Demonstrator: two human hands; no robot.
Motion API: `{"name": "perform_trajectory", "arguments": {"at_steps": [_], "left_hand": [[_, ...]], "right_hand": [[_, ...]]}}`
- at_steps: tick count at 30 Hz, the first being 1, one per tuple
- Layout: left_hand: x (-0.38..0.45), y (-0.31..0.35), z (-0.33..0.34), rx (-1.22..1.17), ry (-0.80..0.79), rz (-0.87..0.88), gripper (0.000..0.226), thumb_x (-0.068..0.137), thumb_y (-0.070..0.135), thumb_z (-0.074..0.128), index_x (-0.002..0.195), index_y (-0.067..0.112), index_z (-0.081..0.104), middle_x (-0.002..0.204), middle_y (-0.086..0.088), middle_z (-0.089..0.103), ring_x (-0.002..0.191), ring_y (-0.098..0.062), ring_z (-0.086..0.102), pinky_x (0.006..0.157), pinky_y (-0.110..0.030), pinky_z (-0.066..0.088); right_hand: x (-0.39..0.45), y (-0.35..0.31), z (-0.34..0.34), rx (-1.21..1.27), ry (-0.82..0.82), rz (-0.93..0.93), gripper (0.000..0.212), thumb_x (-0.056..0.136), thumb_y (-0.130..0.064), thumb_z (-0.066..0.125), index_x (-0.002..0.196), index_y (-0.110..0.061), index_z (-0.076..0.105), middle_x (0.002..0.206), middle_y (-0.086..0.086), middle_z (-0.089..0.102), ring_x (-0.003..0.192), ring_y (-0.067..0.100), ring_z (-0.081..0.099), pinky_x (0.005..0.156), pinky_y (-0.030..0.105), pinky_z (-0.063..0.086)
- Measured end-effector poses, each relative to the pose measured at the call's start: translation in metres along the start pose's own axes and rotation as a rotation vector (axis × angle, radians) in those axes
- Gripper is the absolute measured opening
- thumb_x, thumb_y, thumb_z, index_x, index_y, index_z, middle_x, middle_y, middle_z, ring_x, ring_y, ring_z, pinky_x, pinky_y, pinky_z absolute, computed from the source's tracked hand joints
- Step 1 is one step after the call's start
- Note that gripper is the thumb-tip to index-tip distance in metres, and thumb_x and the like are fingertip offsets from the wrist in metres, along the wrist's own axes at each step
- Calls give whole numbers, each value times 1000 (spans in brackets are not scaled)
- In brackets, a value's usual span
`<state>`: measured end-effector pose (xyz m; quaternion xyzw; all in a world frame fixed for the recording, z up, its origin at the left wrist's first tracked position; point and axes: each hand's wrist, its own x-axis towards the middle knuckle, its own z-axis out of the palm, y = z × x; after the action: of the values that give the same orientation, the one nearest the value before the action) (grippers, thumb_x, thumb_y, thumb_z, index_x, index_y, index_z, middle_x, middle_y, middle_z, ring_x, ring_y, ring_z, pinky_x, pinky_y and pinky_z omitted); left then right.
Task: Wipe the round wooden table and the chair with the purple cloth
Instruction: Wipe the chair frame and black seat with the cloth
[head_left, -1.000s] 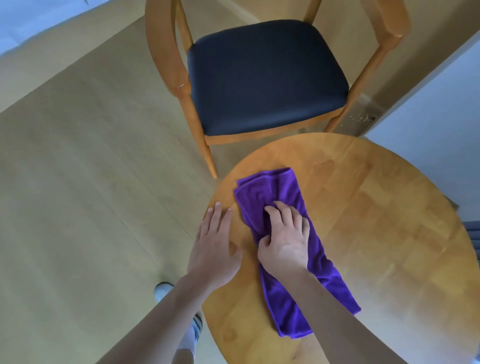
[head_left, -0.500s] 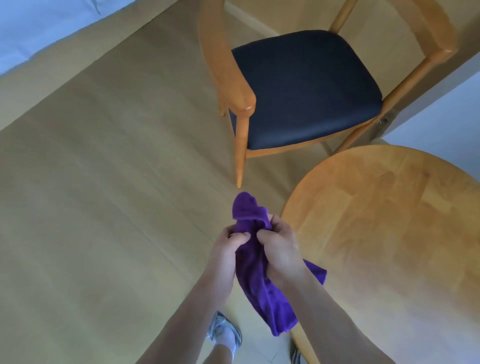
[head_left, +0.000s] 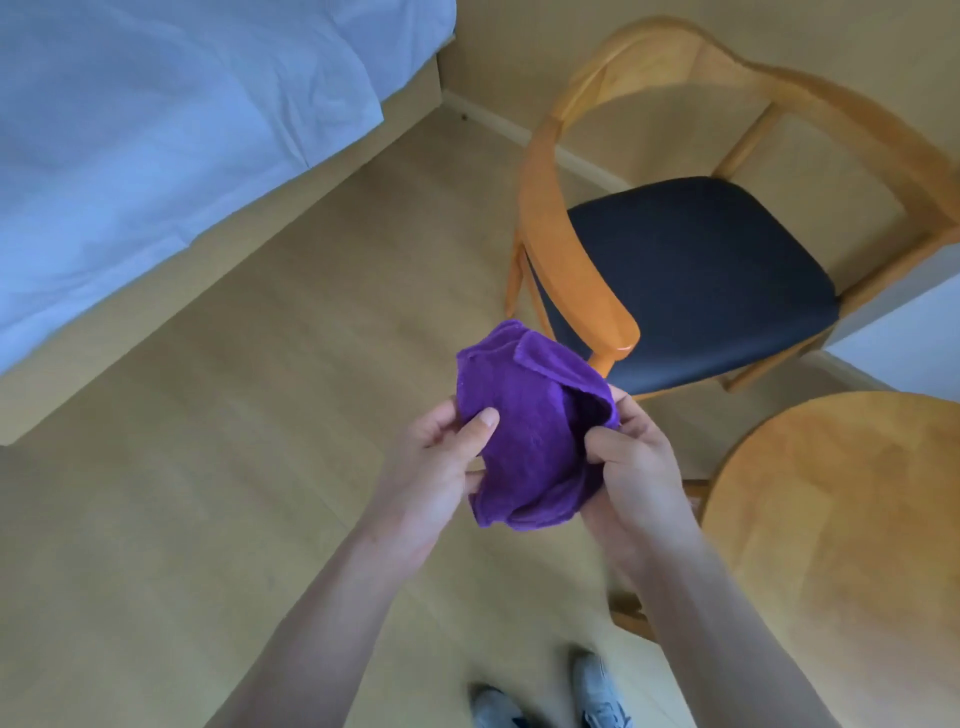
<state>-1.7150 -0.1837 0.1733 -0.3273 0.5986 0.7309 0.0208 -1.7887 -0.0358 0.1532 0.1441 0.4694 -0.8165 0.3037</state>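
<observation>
The purple cloth (head_left: 530, 431) is bunched up in the air above the floor, held between both hands. My left hand (head_left: 441, 467) grips its left side with the thumb pressed on the front. My right hand (head_left: 634, 467) pinches its right edge. The wooden chair (head_left: 571, 244) with a dark seat (head_left: 691, 280) stands just beyond the cloth, its near armrest close to my hands. The round wooden table (head_left: 841, 519) is at the right, apart from the cloth and both hands.
A bed with a pale blue sheet (head_left: 156, 130) fills the upper left, on a wooden base. Light wood floor (head_left: 208, 519) spreads left of my arms. My shoes (head_left: 545, 701) show at the bottom edge. A wall and skirting run behind the chair.
The cloth came off the table, where my right hand pressed it. Both hands now hold it in the air, spread wider, and my view has turned left toward the chair and bed.
</observation>
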Motion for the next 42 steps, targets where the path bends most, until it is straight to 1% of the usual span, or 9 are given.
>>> {"name": "perform_trajectory", "arguments": {"at_steps": [5, 10, 14, 21, 27, 30, 34, 39, 42], "left_hand": [[18, 34, 10, 497, 81, 280, 11, 97, 18, 60, 90, 16, 68, 88, -1, 68, 75, -20, 64, 68, -37, 54], [41, 61, 28, 382, -238, 266, 44, 87, 9, 42, 110, 30, 72, 100, 11, 70, 79, -8, 63, 73, -27, 48], [84, 70, 40, 391, -195, 290, 25, 97, 15, 64, 109, 34, 74, 102, 10, 76, 100, -10, 70, 90, -34, 54], [159, 72, 58, 438, -189, 378, 45, 78, 32, 73, 118, 49, 62, 100, 11, 71, 100, -13, 68, 78, -20, 55], [202, 85, 68, 805, -218, 503, 52, 77, 38, 77, 122, 49, 54, 106, 24, 52, 99, -1, 58, 72, -14, 48], [227, 96, 63, 697, -392, 404, 48, 75, 32, 72, 117, 51, 57, 101, 20, 52, 95, -9, 58, 73, -16, 50], [267, 109, 62, 335, -415, 119, 47, 69, 37, 70, 116, 38, 63, 101, 3, 63, 90, -16, 63, 67, -27, 57], [309, 119, 59, 314, -545, -281, 69, 60, 61, 77, 117, 23, 68, 106, 2, 72, 81, -9, 65, 61, -22, 47], [327, 125, 57, 279, -679, -302, 51, 76, 50, 75, 111, 12, 76, 117, -13, 75, 93, -17, 67, 84, -36, 48]], "right_hand": [[19, -13, 22, 88, -30, -66, 44, 71, 5, 49, 113, -6, 60, 98, 15, 67, 93, 32, 64, 83, 44, 53], [39, -30, 16, 151, -77, -33, 56, 91, -15, 68, 139, 4, 48, 137, 30, 60, 126, 50, 58, 109, 60, 46], [72, -36, 19, 135, 55, -110, 35, 84, -6, 75, 117, -4, 61, 111, 26, 71, 96, 38, 72, 82, 45, 61], [139, -44, 16, 98, 209, -170, 11, 92, -19, 68, 95, -9, 66, 98, 26, 72, 87, 46, 66, 85, 70, 50], [160, -61, 32, 8, 89, -94, 65, 82, -68, 71, 123, -19, 66, 104, 16, 75, 85, 34, 72, 55, 48, 55], [177, -63, 34, -16, 284, -104, 36, 82, -40, 77, 110, -19, 69, 100, 27, 71, 83, 44, 69, 75, 71, 52], [194, -69, 40, 386, 327, -155, 23, 89, -18, 69, 71, -10, 58, 86, 27, 69, 80, 40, 74, 65, 52, 62], [201, -65, 55, 520, 279, -115, 50, 94, -23, 58, 126, 16, 56, 126, 39, 62, 109, 60, 64, 80, 65, 57], [193, -71, 64, 417, 303, -200, 34, 95, -26, 58, 100, 3, 77, 111, 33, 70, 94, 50, 72, 75, 52, 61]]}}
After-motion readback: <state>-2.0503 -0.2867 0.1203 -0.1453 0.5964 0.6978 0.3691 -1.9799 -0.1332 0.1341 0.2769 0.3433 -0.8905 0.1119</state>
